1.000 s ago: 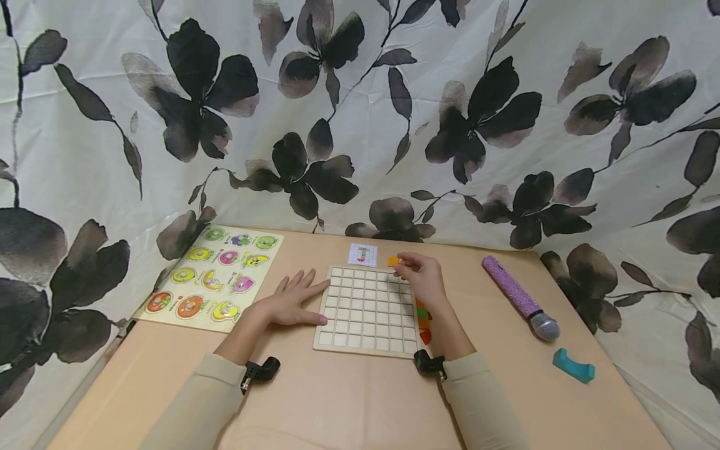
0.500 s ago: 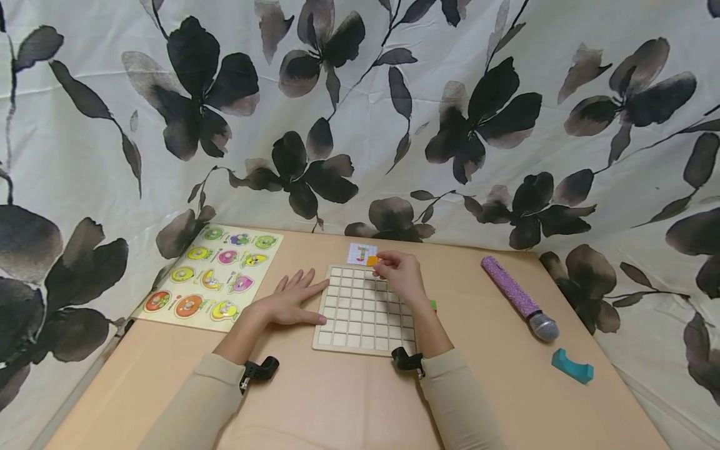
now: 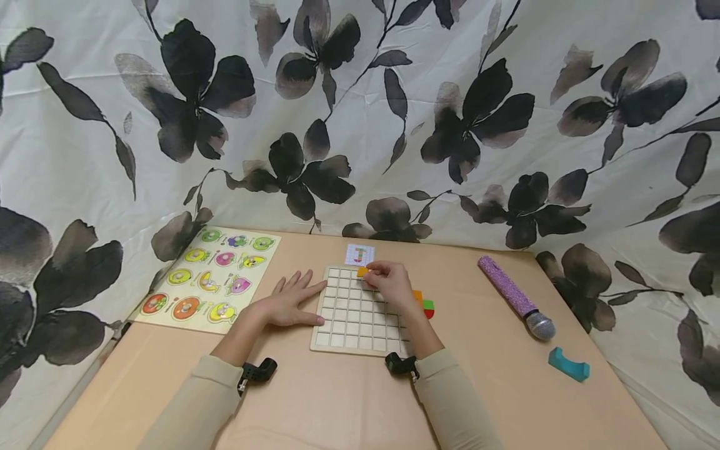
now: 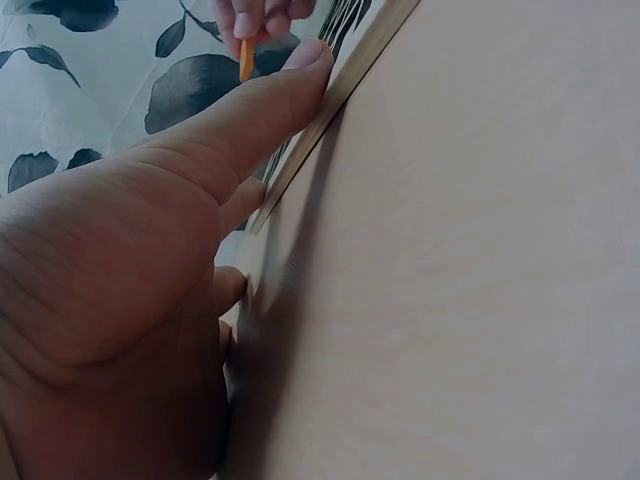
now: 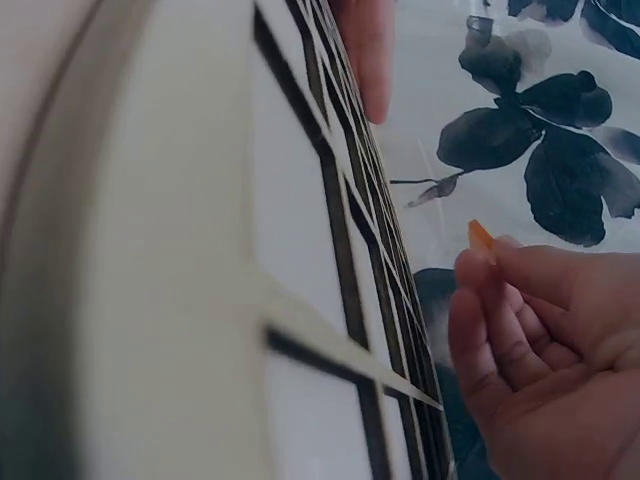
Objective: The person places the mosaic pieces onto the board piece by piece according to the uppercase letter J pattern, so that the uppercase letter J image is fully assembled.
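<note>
A pale wooden board (image 3: 360,315) with a grid of raised squares lies in the middle of the table. My right hand (image 3: 390,284) pinches a small orange tile (image 3: 362,272) between thumb and fingertips over the board's far edge. In the right wrist view the orange tile (image 5: 481,236) sticks out past the fingertips, apart from the board. My left hand (image 3: 287,306) lies with fingers spread, its thumb and index finger touching the board's left edge. Just beyond the board is a small white card (image 3: 360,254) printed with a grid and a coloured figure.
Orange, green and red tiles (image 3: 429,305) lie right of the board, partly hidden by the right forearm. A fruit picture sheet (image 3: 208,281) is at left. On the right are a glittery purple microphone (image 3: 514,297) and a teal curved block (image 3: 569,365). A floral cloth hangs behind.
My right hand has carried the orange tile leftward from the board's far right corner, past the card, then down toward the top row. The left hand stays put.
</note>
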Available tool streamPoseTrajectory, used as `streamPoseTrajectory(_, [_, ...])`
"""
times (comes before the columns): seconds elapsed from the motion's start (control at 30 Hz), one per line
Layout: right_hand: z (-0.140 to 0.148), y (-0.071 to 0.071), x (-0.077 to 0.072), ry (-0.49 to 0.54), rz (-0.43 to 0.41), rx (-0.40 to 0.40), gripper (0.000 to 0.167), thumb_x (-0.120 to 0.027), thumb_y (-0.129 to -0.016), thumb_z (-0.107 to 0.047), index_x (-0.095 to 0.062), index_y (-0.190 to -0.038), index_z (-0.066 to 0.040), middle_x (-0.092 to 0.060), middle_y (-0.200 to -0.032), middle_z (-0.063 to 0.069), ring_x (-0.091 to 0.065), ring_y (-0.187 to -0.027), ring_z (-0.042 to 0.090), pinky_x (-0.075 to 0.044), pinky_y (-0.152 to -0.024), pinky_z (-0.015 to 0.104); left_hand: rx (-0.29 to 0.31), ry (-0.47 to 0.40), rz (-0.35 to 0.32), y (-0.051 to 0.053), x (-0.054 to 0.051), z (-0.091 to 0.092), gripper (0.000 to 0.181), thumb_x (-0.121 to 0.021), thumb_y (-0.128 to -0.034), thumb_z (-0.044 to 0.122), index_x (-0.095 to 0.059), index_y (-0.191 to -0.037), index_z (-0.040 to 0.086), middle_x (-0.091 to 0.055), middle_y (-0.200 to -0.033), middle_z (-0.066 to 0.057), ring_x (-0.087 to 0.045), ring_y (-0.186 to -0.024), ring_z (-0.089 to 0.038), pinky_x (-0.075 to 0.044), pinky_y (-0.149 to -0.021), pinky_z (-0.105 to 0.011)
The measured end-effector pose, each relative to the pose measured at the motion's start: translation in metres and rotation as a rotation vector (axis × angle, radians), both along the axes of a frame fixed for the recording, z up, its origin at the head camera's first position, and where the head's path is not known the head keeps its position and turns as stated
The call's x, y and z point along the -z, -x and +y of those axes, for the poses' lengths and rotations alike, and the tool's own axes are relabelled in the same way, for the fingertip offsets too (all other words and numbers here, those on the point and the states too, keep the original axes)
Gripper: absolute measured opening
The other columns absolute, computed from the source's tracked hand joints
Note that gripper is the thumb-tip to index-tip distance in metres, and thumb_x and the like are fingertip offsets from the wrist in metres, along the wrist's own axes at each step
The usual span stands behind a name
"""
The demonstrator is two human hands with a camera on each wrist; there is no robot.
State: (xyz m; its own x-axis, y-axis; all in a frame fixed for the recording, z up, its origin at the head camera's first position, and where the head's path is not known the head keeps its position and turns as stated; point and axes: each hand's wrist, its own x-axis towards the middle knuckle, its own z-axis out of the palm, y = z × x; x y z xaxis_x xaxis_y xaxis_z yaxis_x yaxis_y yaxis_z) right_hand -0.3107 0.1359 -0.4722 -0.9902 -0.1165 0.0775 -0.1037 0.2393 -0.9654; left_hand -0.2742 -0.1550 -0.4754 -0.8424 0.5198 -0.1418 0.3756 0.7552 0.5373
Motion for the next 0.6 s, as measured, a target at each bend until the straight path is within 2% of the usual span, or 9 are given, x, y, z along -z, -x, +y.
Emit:
streamPoseTrajectory(0.1, [0.000, 0.001, 0.009, -0.019, 0.011, -0.020, 0.024, -0.076, -0.094, -0.004, -0.075, -0.118, 0.000, -0.071, -0.092, 0.010, -0.069, -0.079, 0.019, -0.060, -0.073, 0.023, 0.001, 0.005, 0.005, 0.000, 0.000, 0.000, 0.096, -0.071, -0.0883, 0.065, -0.031, -0.166, 0.025, -0.001, -0.174, -0.023, 0.008, -0.160, -0.047, 0.009, -0.125, -0.069])
streamPoseTrajectory(0.23, [0.001, 0.003, 0.019, -0.065, 0.060, -0.025, 0.022, -0.075, -0.095, -0.007, -0.077, -0.116, -0.005, -0.071, -0.093, 0.009, -0.062, -0.080, 0.017, -0.052, -0.068, 0.019, 0.002, -0.028, 0.002, 0.000, 0.001, 0.001, 0.097, -0.073, -0.0871, 0.064, -0.032, -0.165, 0.022, -0.002, -0.173, -0.026, 0.007, -0.159, -0.050, 0.008, -0.124, -0.071])
streamPoseTrajectory(0.47, [0.000, 0.004, 0.025, -0.147, 0.149, 0.022, 0.022, -0.079, -0.092, -0.011, -0.079, -0.114, -0.006, -0.069, -0.095, 0.010, -0.056, -0.082, 0.020, -0.047, -0.068, 0.022, -0.007, 0.014, 0.002, 0.001, 0.002, 0.001, 0.095, -0.071, -0.0887, 0.064, -0.031, -0.165, 0.026, -0.002, -0.175, -0.021, 0.007, -0.161, -0.045, 0.008, -0.125, -0.069])
streamPoseTrajectory(0.6, [0.000, 0.005, 0.026, -0.208, 0.170, 0.011, 0.024, -0.081, -0.092, -0.016, -0.080, -0.115, -0.008, -0.068, -0.094, 0.007, -0.056, -0.082, 0.018, -0.046, -0.070, 0.024, -0.015, 0.016, 0.003, 0.001, 0.001, -0.001, 0.095, -0.072, -0.0887, 0.064, -0.031, -0.165, 0.026, -0.002, -0.175, -0.020, 0.007, -0.161, -0.046, 0.007, -0.125, -0.069])
